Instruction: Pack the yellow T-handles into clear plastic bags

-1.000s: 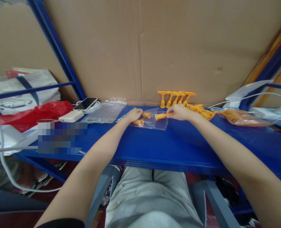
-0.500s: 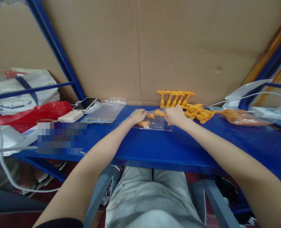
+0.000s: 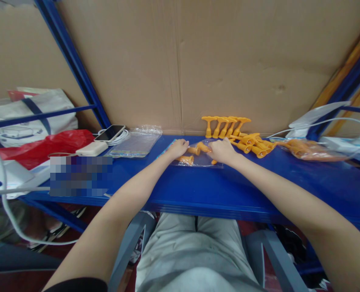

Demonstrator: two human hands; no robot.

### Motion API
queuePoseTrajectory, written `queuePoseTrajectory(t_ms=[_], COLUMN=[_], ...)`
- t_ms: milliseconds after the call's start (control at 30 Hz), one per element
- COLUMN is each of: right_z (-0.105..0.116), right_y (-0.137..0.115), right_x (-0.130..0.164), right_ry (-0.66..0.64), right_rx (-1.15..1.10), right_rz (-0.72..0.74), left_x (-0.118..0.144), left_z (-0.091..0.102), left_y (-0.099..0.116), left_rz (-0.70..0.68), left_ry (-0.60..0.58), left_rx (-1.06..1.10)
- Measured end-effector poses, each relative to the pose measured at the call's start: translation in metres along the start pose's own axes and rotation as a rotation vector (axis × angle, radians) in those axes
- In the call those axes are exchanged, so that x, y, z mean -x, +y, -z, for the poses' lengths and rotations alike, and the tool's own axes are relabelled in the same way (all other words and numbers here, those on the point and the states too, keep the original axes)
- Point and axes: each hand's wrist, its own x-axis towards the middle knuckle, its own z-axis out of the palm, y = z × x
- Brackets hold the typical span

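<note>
A clear plastic bag (image 3: 202, 163) lies flat on the table between my hands, with orange plastic pieces (image 3: 186, 159) inside it. My left hand (image 3: 179, 149) is closed on the left side of the bag, next to its blue printed edge. At the other end, my right hand (image 3: 222, 150) has its fingers curled round the end of an orange flared piece (image 3: 203, 147), whose wide end points left into the bag. Part of another orange piece shows below the right hand. My fingers hide much of both grips.
Several T-shaped orange pieces (image 3: 226, 126) stand in a row against the cardboard, beside a loose pile (image 3: 257, 147). Farther right lies a filled bag (image 3: 307, 150). On the left are flat clear bags (image 3: 137, 142), a phone (image 3: 110, 133), a white power bank (image 3: 91, 149) and a red bag (image 3: 49, 148).
The orange piece at my right hand has tilted, its narrow end now lower. My right hand has shifted slightly down and right, while the left stays nearly still.
</note>
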Motion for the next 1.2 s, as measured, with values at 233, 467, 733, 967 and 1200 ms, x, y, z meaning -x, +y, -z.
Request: queuePoseTrajectory(t_ms=[233,467,733,967,1200], right_z=[-0.034,-0.070,-0.070,-0.054,-0.047], right_y=[0.019,0.027,0.031,0.017,0.018], right_x=[-0.015,-0.034,-0.036,-0.023,-0.025], right_ry=[0.074,0.324,0.380,0.157,0.098], right_rx=[-0.279,-0.612,-0.589,-0.394,-0.500], right_rz=[-0.044,0.181,0.303,0.044,-0.011], left_x=[-0.002,-0.004,0.000,-0.001,-0.005], left_z=[-0.006,-0.005,0.003,0.008,0.003], left_y=[-0.005,-0.007,-0.004,-0.007,-0.013], left_rz=[0.132,0.159,0.288,0.275,0.238], left_ry=[0.102,0.148,0.160,0.174,0.191], left_rx=[0.162,0.235,0.219,0.287,0.417])
